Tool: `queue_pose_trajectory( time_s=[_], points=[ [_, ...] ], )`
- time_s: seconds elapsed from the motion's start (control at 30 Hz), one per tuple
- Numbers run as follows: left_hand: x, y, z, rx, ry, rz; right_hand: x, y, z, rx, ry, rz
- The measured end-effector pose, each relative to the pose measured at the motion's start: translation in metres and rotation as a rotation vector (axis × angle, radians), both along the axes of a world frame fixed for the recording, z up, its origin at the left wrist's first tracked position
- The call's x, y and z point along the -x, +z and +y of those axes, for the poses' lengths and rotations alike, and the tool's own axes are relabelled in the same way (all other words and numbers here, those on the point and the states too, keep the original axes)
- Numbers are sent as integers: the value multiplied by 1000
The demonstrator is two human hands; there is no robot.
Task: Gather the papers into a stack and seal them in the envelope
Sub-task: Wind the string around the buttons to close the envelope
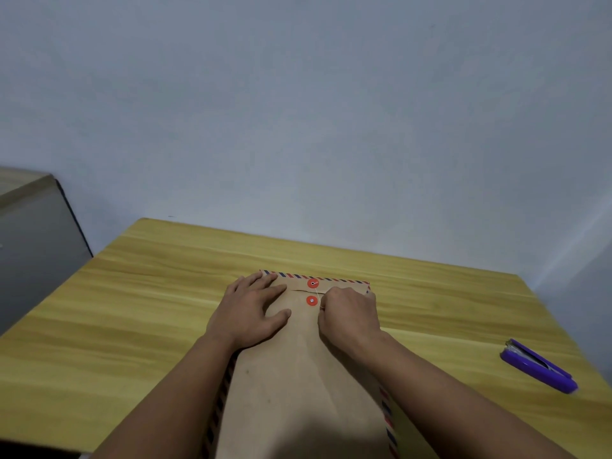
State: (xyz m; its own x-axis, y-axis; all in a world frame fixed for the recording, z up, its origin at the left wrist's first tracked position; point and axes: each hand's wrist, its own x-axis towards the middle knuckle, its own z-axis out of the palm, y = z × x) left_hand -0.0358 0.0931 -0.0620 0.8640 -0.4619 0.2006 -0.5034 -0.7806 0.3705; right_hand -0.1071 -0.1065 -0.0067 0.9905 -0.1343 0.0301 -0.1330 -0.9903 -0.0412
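Observation:
A brown envelope [294,385] with a red-and-blue striped border lies lengthwise on the wooden table [139,293], its flap folded down at the far end. Two red closure discs sit on it, one on the flap [312,283] and one just below [311,300]. A thin white string [318,296] runs from the upper disc to my right hand [349,314], whose fingers are pinched shut on it. My left hand [251,309] lies flat on the envelope's upper left part, fingers spread. No loose papers are visible.
A purple stapler [538,366] lies near the table's right edge. A grey cabinet [33,240] stands to the left of the table. A pale wall runs along the table's far edge.

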Motion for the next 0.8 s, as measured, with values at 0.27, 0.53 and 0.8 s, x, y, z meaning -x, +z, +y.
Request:
queue_pose_trajectory(
  time_s=[0.27,0.53,0.8],
  points=[
    [0,1,0,-4,-1,2,-12,-3,5,-180,-41,-1],
    [2,1,0,-29,-13,-22,-31,9,21,-251,171,97],
    [0,-1,2,-19,-26,-20,-53,30,18,-292,433,161]
  ],
)
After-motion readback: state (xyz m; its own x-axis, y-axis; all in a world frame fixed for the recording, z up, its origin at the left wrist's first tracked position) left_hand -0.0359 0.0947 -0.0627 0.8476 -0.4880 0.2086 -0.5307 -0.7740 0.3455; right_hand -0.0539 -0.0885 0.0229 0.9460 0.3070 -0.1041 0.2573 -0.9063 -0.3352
